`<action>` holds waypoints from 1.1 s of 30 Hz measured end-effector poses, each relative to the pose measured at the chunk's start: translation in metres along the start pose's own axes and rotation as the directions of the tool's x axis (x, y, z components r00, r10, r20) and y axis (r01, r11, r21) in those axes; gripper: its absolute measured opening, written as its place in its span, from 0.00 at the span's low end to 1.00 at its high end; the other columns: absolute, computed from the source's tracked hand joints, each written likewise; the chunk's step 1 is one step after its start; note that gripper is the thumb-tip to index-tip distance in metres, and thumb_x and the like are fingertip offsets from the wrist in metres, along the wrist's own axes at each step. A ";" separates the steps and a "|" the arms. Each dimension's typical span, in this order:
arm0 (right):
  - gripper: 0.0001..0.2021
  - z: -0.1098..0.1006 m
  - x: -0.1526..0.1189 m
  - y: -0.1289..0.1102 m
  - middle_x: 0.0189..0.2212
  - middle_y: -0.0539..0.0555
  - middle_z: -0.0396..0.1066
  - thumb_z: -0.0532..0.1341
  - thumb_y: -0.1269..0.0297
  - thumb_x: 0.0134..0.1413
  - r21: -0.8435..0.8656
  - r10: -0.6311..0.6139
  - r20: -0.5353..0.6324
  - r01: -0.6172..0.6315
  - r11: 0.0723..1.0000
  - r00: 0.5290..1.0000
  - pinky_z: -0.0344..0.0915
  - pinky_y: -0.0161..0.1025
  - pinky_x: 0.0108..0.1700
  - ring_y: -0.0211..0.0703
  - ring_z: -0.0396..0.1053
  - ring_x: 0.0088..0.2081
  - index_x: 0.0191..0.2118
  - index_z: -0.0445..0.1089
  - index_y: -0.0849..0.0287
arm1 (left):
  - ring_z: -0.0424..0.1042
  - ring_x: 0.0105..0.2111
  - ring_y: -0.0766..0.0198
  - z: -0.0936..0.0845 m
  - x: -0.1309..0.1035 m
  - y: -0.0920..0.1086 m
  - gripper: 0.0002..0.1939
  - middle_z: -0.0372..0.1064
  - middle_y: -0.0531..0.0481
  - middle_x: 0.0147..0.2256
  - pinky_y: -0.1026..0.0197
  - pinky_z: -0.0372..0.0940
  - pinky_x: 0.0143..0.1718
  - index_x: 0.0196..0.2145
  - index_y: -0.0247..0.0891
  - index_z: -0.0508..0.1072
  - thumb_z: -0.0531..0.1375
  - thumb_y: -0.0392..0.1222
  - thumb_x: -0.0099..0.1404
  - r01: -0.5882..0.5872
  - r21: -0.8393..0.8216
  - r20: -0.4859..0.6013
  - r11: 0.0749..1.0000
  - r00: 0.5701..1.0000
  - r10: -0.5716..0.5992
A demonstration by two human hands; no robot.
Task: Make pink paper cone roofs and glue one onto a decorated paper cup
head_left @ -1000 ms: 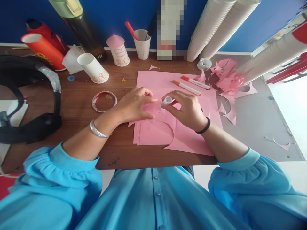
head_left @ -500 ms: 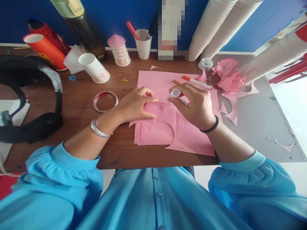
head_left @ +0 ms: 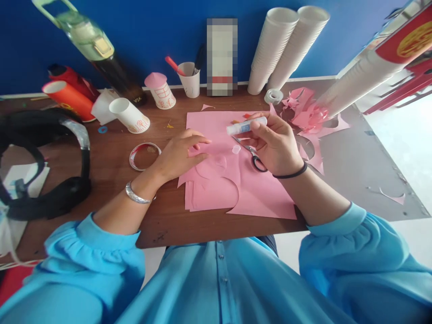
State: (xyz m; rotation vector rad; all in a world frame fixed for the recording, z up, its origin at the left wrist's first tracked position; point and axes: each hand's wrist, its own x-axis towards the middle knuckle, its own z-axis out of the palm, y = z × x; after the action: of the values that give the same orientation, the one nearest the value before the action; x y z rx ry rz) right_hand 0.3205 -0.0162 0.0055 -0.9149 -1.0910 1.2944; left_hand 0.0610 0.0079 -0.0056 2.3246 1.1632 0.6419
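Observation:
My right hand (head_left: 275, 141) is closed around a small whitish glue tube (head_left: 248, 126), held tilted above the pink paper (head_left: 266, 193). Fingers apart and with nothing between them, my left hand (head_left: 184, 153) hovers at the left part of the paper. A round pink piece (head_left: 211, 167) lies just below its fingertips. Between the hands sits a small translucent cap (head_left: 236, 149). Scissors with black handles (head_left: 259, 164) rest on the paper, partly hidden by my right hand.
Behind stand a pink-roofed paper cup (head_left: 160, 92), a white cup (head_left: 130, 116), a pen cup (head_left: 190, 81) and stacked cups (head_left: 273, 49). Tape (head_left: 145, 156) and headphones (head_left: 79, 157) lie left; pink scraps (head_left: 312, 112) lie right.
The tube in my right hand has turned from end-on to sideways. The cap now shows on the paper, and the scissors are more exposed. My left hand has moved slightly left, off the round piece.

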 end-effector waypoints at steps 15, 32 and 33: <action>0.24 0.009 -0.004 -0.006 0.24 0.46 0.73 0.72 0.41 0.49 0.392 0.079 0.057 -0.095 0.915 0.995 0.60 0.29 0.19 0.30 0.62 0.19 0.35 0.72 0.58 | 0.69 0.29 0.69 0.024 0.047 0.069 0.25 0.72 0.48 0.43 0.64 0.65 0.29 0.56 0.45 0.76 0.71 0.48 0.62 -0.194 -0.340 -0.197 0.920 0.972 0.132; 0.19 0.027 -0.020 0.000 0.34 0.49 0.77 0.78 0.53 0.45 0.113 -0.087 0.016 0.084 0.990 0.996 0.76 0.39 0.38 0.37 0.75 0.31 0.37 0.72 0.56 | 0.60 0.29 0.69 0.038 0.022 0.063 0.15 0.69 0.53 0.36 0.64 0.59 0.30 0.42 0.47 0.84 0.72 0.53 0.60 -0.065 -0.864 -0.279 0.499 0.887 -0.368; 0.19 0.026 -0.020 0.001 0.34 0.50 0.77 0.77 0.51 0.47 0.120 -0.061 0.043 0.055 0.991 0.997 0.76 0.39 0.37 0.37 0.76 0.31 0.37 0.72 0.56 | 0.61 0.30 0.69 0.037 0.022 0.062 0.15 0.69 0.53 0.36 0.64 0.59 0.30 0.42 0.47 0.84 0.72 0.53 0.59 -0.071 -0.869 -0.276 0.489 0.891 -0.360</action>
State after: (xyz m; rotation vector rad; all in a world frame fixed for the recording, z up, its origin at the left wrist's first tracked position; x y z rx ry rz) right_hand 0.2960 -0.0374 0.0097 -0.7625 -1.0577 1.3235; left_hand 0.1322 -0.0147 0.0056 1.1978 0.8551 1.3506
